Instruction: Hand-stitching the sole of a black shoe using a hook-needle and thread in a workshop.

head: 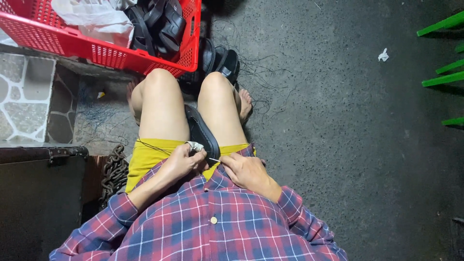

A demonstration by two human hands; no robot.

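Observation:
I sit with a black sandal wedged sole-up between my knees. My left hand is closed at the sandal's near end, with a pale wrapped finger and a thin needle sticking out toward the right. My right hand rests on my lap just right of the needle, fingers curled near its tip; whether it pinches the needle or a thread I cannot tell. A dark thread runs left across my yellow shorts.
A red plastic crate with black sandals and a white bag stands ahead on the left. More black sandals lie by my feet among loose threads. A rusty chain and dark case sit left; green bars right.

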